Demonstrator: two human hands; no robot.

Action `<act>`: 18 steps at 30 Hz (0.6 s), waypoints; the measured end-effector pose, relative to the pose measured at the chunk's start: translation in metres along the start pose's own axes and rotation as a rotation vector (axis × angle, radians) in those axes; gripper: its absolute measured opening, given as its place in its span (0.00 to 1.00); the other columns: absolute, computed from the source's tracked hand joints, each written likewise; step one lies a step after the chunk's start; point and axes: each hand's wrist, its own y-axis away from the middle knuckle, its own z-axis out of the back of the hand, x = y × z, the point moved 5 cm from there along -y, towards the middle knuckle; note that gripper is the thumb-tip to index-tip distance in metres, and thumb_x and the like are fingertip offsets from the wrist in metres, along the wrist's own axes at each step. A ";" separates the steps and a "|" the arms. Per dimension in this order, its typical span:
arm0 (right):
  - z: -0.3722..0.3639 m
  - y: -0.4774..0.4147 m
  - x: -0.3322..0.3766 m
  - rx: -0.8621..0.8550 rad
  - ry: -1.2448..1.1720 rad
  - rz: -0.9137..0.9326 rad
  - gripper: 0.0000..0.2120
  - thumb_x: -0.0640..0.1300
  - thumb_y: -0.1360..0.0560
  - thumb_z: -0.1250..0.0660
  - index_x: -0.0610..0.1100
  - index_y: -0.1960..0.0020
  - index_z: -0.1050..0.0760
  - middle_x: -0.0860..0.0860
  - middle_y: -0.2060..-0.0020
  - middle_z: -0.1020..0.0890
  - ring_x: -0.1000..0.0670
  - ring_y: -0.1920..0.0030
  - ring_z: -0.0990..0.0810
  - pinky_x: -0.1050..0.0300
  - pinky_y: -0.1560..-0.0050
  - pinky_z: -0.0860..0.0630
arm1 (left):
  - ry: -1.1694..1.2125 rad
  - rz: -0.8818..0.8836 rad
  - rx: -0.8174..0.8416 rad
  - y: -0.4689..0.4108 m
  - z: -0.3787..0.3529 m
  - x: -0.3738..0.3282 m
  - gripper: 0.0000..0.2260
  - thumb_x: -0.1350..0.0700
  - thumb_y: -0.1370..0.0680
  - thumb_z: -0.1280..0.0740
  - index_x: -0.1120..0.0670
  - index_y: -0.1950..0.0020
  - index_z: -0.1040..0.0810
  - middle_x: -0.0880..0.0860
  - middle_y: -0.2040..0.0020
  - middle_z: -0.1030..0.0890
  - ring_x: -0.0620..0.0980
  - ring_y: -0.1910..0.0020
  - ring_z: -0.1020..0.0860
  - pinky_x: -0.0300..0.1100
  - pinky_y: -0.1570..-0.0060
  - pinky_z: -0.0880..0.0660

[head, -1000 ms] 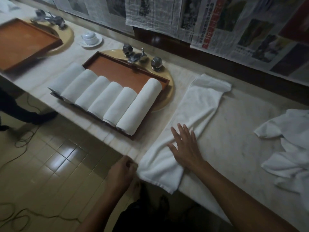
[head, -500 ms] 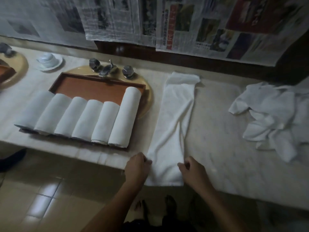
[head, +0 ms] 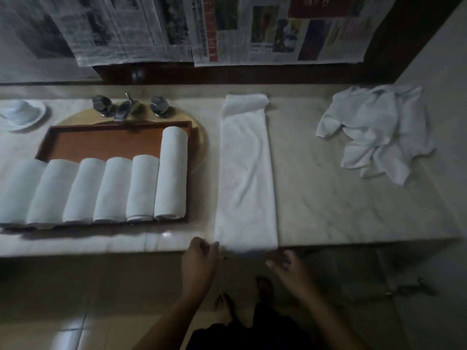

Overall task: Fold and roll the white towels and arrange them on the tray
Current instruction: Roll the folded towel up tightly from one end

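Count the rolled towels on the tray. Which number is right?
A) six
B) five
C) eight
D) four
A: six rolled towels lie side by side along the near edge of the tray, and the rightmost is longer than the other five.

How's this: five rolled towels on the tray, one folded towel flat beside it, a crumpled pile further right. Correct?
Not five: the head view shows six rolled towels on the tray. The folded towel and crumpled pile are as you said.
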 end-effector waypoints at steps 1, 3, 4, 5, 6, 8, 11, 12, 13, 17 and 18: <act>-0.003 -0.004 -0.004 0.030 -0.039 -0.020 0.26 0.43 0.26 0.22 0.40 0.33 0.28 0.45 0.38 0.20 0.46 0.36 0.21 0.61 0.44 0.25 | 0.040 0.078 0.043 0.008 -0.003 0.015 0.14 0.46 0.22 0.28 0.55 0.57 0.25 0.50 0.62 0.21 0.52 0.60 0.21 0.49 0.57 0.24; -0.008 -0.008 -0.007 0.065 -0.104 -0.045 0.29 0.43 0.27 0.21 0.39 0.30 0.28 0.46 0.36 0.20 0.48 0.37 0.21 0.68 0.51 0.23 | 0.083 0.116 0.167 0.014 -0.015 0.038 0.19 0.38 0.27 0.27 0.55 0.54 0.22 0.47 0.62 0.21 0.55 0.57 0.19 0.48 0.58 0.25; -0.009 -0.011 -0.006 0.066 -0.098 -0.035 0.28 0.44 0.27 0.21 0.39 0.31 0.27 0.45 0.37 0.19 0.48 0.38 0.19 0.67 0.52 0.22 | 0.108 0.084 0.229 0.015 -0.020 0.041 0.20 0.37 0.28 0.26 0.52 0.50 0.20 0.44 0.60 0.20 0.52 0.54 0.18 0.47 0.57 0.25; -0.010 -0.014 -0.006 0.063 -0.078 -0.014 0.27 0.45 0.27 0.21 0.38 0.32 0.25 0.45 0.39 0.17 0.47 0.39 0.18 0.66 0.50 0.22 | 0.140 0.035 0.280 0.013 -0.025 0.038 0.20 0.38 0.28 0.24 0.50 0.45 0.19 0.42 0.54 0.18 0.46 0.51 0.18 0.46 0.53 0.24; -0.009 -0.014 -0.003 0.062 -0.054 0.010 0.25 0.46 0.26 0.22 0.37 0.34 0.23 0.45 0.41 0.16 0.47 0.40 0.18 0.63 0.49 0.22 | 0.160 -0.003 0.309 0.011 -0.028 0.032 0.20 0.41 0.28 0.24 0.48 0.42 0.20 0.41 0.49 0.17 0.41 0.48 0.19 0.46 0.49 0.22; -0.006 -0.011 0.005 0.060 -0.037 0.066 0.17 0.46 0.24 0.24 0.39 0.39 0.20 0.48 0.47 0.14 0.49 0.44 0.16 0.57 0.47 0.22 | 0.156 -0.048 0.337 0.006 -0.033 0.026 0.17 0.44 0.28 0.23 0.47 0.43 0.18 0.42 0.49 0.16 0.35 0.51 0.19 0.45 0.48 0.21; 0.004 -0.005 0.006 0.044 -0.055 0.131 0.07 0.40 0.22 0.27 0.43 0.44 0.19 0.49 0.51 0.13 0.53 0.50 0.15 0.58 0.49 0.20 | 0.022 -0.135 0.339 0.005 -0.039 0.030 0.13 0.44 0.24 0.27 0.53 0.51 0.15 0.48 0.60 0.15 0.38 0.60 0.18 0.49 0.58 0.21; 0.008 -0.001 0.005 0.037 -0.057 0.146 0.06 0.39 0.22 0.26 0.44 0.47 0.20 0.48 0.52 0.13 0.54 0.53 0.14 0.60 0.52 0.20 | -0.012 -0.140 0.360 0.006 -0.042 0.035 0.13 0.45 0.23 0.29 0.55 0.51 0.15 0.49 0.60 0.14 0.40 0.60 0.17 0.51 0.56 0.20; 0.011 0.001 0.003 0.021 -0.041 0.151 0.05 0.39 0.23 0.26 0.44 0.50 0.20 0.48 0.55 0.13 0.54 0.55 0.15 0.62 0.56 0.21 | -0.033 -0.146 0.393 0.008 -0.045 0.037 0.12 0.47 0.21 0.30 0.55 0.50 0.15 0.49 0.59 0.14 0.41 0.59 0.16 0.51 0.53 0.19; 0.027 0.010 -0.008 -0.176 -0.015 0.155 0.13 0.44 0.27 0.21 0.47 0.54 0.26 0.44 0.62 0.19 0.46 0.60 0.20 0.60 0.62 0.27 | -0.193 -0.164 0.380 0.019 -0.040 0.035 0.11 0.47 0.17 0.35 0.52 0.43 0.19 0.51 0.51 0.14 0.53 0.50 0.16 0.48 0.50 0.21; 0.032 0.013 -0.004 -0.230 -0.062 0.186 0.14 0.47 0.28 0.21 0.51 0.52 0.26 0.46 0.61 0.19 0.46 0.59 0.20 0.60 0.59 0.26 | -0.236 -0.181 0.310 0.020 -0.032 0.031 0.11 0.46 0.17 0.34 0.51 0.42 0.20 0.51 0.52 0.14 0.54 0.50 0.16 0.47 0.52 0.22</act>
